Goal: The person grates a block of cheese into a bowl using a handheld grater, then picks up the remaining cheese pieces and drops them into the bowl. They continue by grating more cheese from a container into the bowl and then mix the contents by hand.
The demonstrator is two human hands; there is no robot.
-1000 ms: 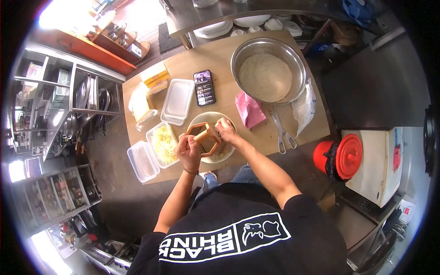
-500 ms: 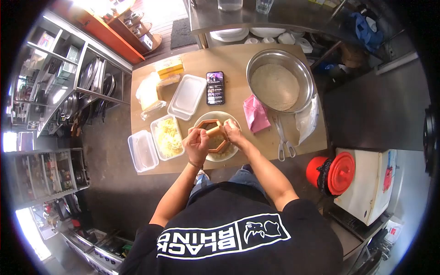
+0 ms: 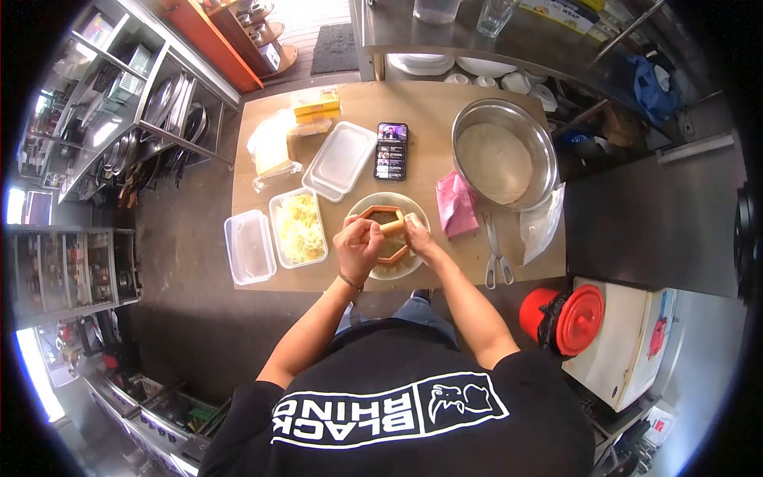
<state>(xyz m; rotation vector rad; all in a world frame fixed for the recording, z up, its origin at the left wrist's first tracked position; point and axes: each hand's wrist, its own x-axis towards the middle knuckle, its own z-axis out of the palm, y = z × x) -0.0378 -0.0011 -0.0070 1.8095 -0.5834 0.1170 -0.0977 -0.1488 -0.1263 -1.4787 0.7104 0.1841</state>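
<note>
A cream-coloured bowl stands near the front of the table, with brownish contents partly hidden. Over it is an orange-brown hexagonal frame with an open middle. A pale yellow bar runs across it between my hands. My left hand is closed in a fist round the bar's left end. My right hand is closed at the frame's right side, by the bar's other end; its fingertips are partly hidden. Just left of the bowl is a plastic tub of pale yellow shreds.
An empty plastic tub, a white lid and a yellow box lie leftward. A phone is behind the bowl. To the right are a pink cloth, scissors, a steel bowl of flour and a plastic bag.
The camera view has shifted, so the table and its things appear slightly further right. Both hands stay closed over the bowl, with the frame and bar still between them.
</note>
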